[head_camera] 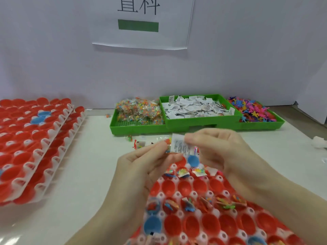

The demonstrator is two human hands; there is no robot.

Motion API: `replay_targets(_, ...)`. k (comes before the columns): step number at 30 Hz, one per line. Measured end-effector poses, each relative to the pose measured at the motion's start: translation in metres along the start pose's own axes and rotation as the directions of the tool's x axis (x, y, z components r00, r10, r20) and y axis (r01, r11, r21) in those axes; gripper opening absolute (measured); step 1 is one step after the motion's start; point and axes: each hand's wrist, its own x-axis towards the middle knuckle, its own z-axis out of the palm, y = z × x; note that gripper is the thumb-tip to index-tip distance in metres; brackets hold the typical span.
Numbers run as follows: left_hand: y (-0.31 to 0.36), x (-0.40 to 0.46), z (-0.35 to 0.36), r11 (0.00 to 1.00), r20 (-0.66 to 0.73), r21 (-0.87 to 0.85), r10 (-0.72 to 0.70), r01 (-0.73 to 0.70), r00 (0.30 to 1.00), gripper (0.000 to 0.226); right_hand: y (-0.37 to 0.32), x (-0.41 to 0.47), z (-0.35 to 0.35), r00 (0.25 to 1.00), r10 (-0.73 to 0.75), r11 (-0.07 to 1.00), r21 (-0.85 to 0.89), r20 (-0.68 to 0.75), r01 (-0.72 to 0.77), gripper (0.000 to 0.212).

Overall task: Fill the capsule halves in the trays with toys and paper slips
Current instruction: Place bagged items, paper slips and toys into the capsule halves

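A white tray of red capsule halves lies in front of me; some halves hold toys and packets, two are blue. Above its far end, my left hand and my right hand meet. Both pinch a white printed paper slip, and a small clear packet of coloured beads sits at my left fingertips. A blue capsule half shows just below the slip.
Stacked trays of red capsule halves fill the left side. Green bins at the back hold bead packets, paper slips and coloured plastic figures. Loose toys lie on the white table. A partition with a printed sheet stands behind.
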Motion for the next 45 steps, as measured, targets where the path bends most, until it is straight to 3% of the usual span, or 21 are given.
replay_targets(3,-0.003,-0.022,0.011,0.996,0.066,-0.064,-0.062,0.066,0.996,0.025,0.004,-0.024,0.005,0.997,-0.063,0.995,-0.082,-0.050,0.059,0.028)
replay_targets(5,-0.005,-0.031,0.013,0.994,0.053,-0.082,-0.063,0.067,0.997,0.022,0.006,-0.033,0.006,0.986,-0.131,0.977,-0.180,-0.101,0.111,0.017)
replay_targets(10,-0.005,-0.055,0.013,0.978,0.108,0.182,0.087,-0.106,0.990,0.020,0.011,-0.056,0.013,0.964,-0.253,0.919,-0.332,-0.077,0.214,0.016)
replay_targets(16,-0.014,-0.082,-0.007,0.964,0.006,0.256,0.077,-0.076,0.997,0.017,0.021,-0.082,0.012,0.997,-0.053,0.987,-0.152,0.051,0.060,0.019)
replay_targets(18,-0.015,-0.091,-0.010,0.955,-0.015,0.290,0.073,-0.065,0.997,0.019,0.026,-0.092,0.011,0.991,-0.091,0.987,-0.122,0.094,0.102,0.030)
replay_targets(23,-0.017,-0.112,-0.010,0.904,0.013,0.407,0.137,-0.130,0.991,0.018,0.024,-0.120,0.019,0.985,-0.159,0.984,-0.075,0.065,0.164,0.030)
replay_targets(28,-0.019,-0.127,-0.009,0.917,-0.012,0.380,0.136,-0.121,0.991,0.024,0.021,-0.136,0.027,0.977,-0.213,0.972,-0.095,0.020,0.214,0.013)
replay_targets(31,-0.020,-0.138,-0.007,0.928,-0.014,0.351,0.138,-0.124,0.990,0.025,0.022,-0.141,0.035,0.982,-0.187,0.977,-0.099,0.019,0.188,0.013)
replay_targets(37,-0.018,-0.149,-0.010,0.970,0.035,0.244,0.012,-0.020,0.999,0.025,0.026,-0.142,0.043,0.991,-0.129,0.988,-0.092,-0.033,0.126,0.027)
replay_targets(45,-0.011,-0.148,-0.026,0.965,0.101,0.226,-0.159,0.133,0.982,0.026,0.023,-0.135,0.047,0.992,-0.128,0.965,-0.231,0.017,0.128,0.017)
